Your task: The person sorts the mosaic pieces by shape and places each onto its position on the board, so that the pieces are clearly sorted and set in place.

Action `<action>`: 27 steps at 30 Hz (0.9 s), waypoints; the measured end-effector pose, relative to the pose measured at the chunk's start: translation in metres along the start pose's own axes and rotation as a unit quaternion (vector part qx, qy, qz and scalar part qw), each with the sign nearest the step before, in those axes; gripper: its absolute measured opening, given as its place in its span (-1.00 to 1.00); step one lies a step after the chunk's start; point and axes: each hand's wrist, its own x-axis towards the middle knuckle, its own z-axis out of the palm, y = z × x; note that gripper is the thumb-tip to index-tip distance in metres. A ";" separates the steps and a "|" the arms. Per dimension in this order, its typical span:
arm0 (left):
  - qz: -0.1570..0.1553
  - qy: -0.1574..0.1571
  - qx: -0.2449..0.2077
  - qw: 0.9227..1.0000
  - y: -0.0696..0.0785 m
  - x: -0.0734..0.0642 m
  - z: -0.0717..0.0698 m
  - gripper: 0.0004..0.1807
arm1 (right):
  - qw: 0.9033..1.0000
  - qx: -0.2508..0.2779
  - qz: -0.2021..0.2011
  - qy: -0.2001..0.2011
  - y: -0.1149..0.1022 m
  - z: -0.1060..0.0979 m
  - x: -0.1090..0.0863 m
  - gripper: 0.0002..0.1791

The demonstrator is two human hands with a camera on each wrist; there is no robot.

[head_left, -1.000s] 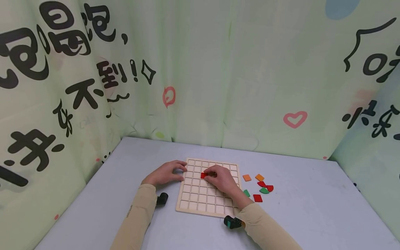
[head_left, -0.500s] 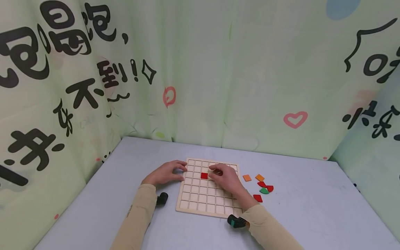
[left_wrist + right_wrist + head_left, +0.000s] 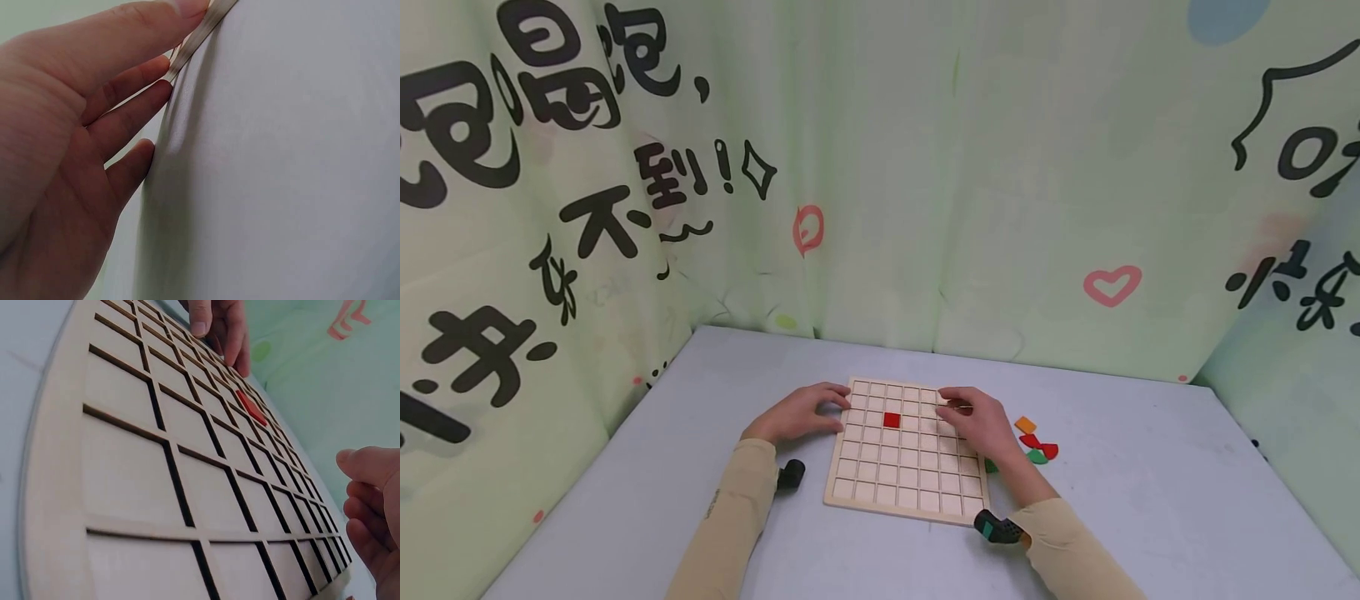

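A wooden grid board (image 3: 904, 510) lies on the table, and one red square tile (image 3: 891, 421) sits in a cell of its upper left part. At the board's left edge rests my left hand (image 3: 801, 413), thumb and fingertips touching the rim; the left wrist view shows these fingers (image 3: 128, 119) nearly straight along the board's side. My right hand (image 3: 985, 421) hovers over the board's upper right side, its fingers loosely bent. Nothing shows between its thumb and fingers in the right wrist view, where the red tile lies well beyond it.
Right of the board lie loose pieces: an orange square (image 3: 1025, 425), red pieces (image 3: 1050, 451) and a green piece (image 3: 1037, 457). Another green piece (image 3: 992, 465) is partly covered by my right wrist. A printed curtain (image 3: 1015, 208) hangs behind and beside the table (image 3: 1150, 483).
My right hand has let go of the red square tile, leaving it in its cell, and moved right across the board. It now hides some loose pieces. The left hand stays in place.
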 end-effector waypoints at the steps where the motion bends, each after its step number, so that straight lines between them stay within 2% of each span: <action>1: 0.000 0.000 0.000 1.000 0.000 0.000 0.000 -0.69 | 1.000 0.000 0.007 0.003 0.002 -0.003 -0.001 -0.58; 11: 0.001 -0.003 0.003 1.000 0.001 0.001 0.001 -0.69 | 0.996 -0.032 0.069 0.046 0.029 -0.037 -0.010 -0.51; 23: 0.004 -0.001 0.013 1.000 -0.002 0.002 0.000 -0.69 | 0.989 -0.085 0.089 0.077 0.063 -0.060 -0.025 -0.50; 27: 0.004 0.000 0.011 1.000 -0.002 0.001 0.000 -0.68 | 0.987 -0.104 0.098 0.074 0.069 -0.064 -0.029 -0.47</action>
